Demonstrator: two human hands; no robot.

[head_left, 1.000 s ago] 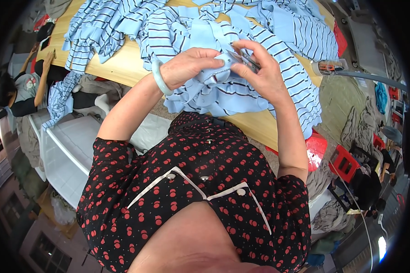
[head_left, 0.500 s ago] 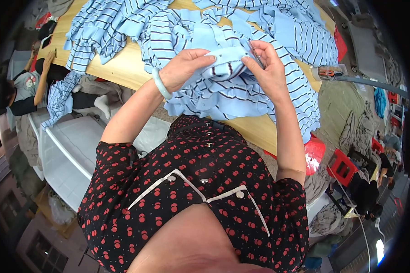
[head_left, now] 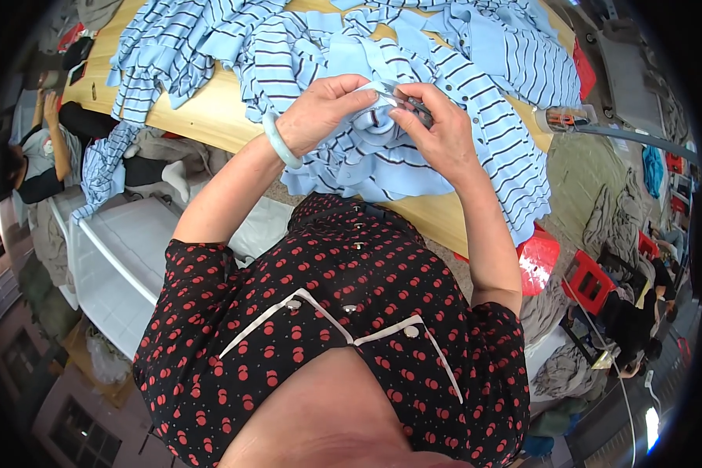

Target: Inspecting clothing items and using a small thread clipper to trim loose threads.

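Observation:
A light blue knitted garment with dark and white stripes [head_left: 351, 168] lies bunched at the near edge of the wooden table. Its plain blue band is pinched between the thumb and fingers of my left hand [head_left: 324, 109], which has a pale bangle at the wrist. Close beside it, my right hand [head_left: 442, 132] is closed around small thread snips [head_left: 419, 111]. The blades point left and reach the band by my left fingertips. Whether they touch a thread is too small to see.
More striped garments [head_left: 515, 66] are heaped across the wooden table [head_left: 187, 117]. A clear holder of tools [head_left: 565, 119] sits at its right edge. White plastic bins [head_left: 109, 261] stand lower left, a red stool [head_left: 589, 285] lower right. Another person [head_left: 47, 152] sits at left.
The snips in my right hand have swung to point left, and that hand has let go of the band. The stretched band is now gathered at my left fingertips.

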